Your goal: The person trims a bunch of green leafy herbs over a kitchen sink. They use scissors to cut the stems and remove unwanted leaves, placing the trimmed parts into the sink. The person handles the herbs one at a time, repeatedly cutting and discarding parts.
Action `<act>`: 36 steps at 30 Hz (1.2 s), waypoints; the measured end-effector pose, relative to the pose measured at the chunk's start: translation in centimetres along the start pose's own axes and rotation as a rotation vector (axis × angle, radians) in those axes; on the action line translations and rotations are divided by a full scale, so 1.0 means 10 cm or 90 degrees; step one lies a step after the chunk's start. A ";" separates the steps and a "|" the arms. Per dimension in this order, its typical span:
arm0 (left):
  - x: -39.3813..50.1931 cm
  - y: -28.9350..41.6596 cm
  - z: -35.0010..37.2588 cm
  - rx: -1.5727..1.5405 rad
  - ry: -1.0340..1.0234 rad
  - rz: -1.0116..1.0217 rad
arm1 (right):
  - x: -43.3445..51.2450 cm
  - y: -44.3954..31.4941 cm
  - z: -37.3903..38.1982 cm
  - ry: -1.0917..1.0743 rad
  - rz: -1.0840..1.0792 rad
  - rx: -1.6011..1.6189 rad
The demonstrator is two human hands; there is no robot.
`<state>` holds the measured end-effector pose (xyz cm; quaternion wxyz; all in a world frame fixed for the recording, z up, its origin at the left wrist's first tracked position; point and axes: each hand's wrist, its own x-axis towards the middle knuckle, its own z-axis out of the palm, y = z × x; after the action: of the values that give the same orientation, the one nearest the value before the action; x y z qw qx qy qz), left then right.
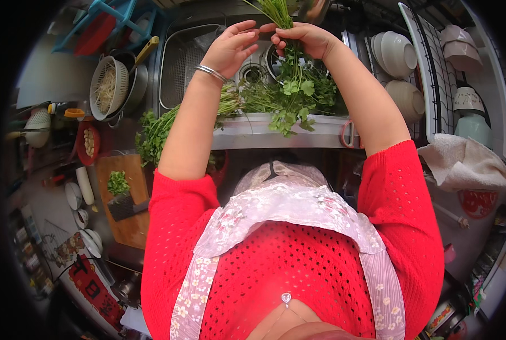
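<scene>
My right hand [304,38] grips a bunch of leafy herbs [297,80], which look like cilantro, by the stems above the sink. The stems point away from me and the leaves hang toward the sink's front edge. Just left of it, my left hand [234,49] is raised with fingers apart and holds nothing; a metal bangle circles that wrist. More green herbs [159,131] lie on the front rim of the sink, under and left of my left forearm. Loose sprigs [259,95] rest near the sink drain [253,73].
At left are a white colander of sprouts [108,87], a wooden cutting board [123,170] with chopped greens and a cleaver [123,207], and a red bowl [87,142]. Stacked bowls [393,53] and a cloth [469,161] sit at right. Red-handled scissors [347,134] lie by the sink edge.
</scene>
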<state>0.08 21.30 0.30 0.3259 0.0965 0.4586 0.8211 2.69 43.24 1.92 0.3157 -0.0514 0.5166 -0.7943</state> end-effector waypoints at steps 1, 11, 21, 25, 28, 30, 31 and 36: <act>0.00 -0.05 -0.02 -0.004 0.005 -0.019 | 0.00 0.01 -0.04 0.011 0.006 0.012; -0.61 -0.65 0.14 -0.110 -0.050 -0.176 | 0.11 0.42 -0.12 -0.097 -0.049 0.458; -0.74 -0.55 0.08 0.028 0.064 -0.064 | 0.27 0.67 0.00 -0.214 -0.125 0.679; -0.63 -0.47 0.13 0.136 0.031 -0.086 | 0.32 0.70 0.03 -0.200 -0.130 0.697; -0.57 -0.44 0.08 0.035 0.057 -0.130 | 0.33 0.70 0.03 -0.150 -0.157 0.683; -0.54 -0.44 0.00 0.023 0.076 -0.132 | 0.31 0.70 0.01 -0.140 -0.153 0.709; -0.52 -0.44 -0.05 0.023 0.105 -0.110 | 0.30 0.71 0.00 -0.113 -0.156 0.709; -0.56 -0.23 -0.31 0.023 0.261 0.106 | 0.21 0.81 -0.04 -0.003 -0.172 0.723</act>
<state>3.95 16.47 -2.53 0.1552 -0.0293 0.5204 0.8392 4.46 40.26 -5.66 0.1910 0.0591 -0.0018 -0.9798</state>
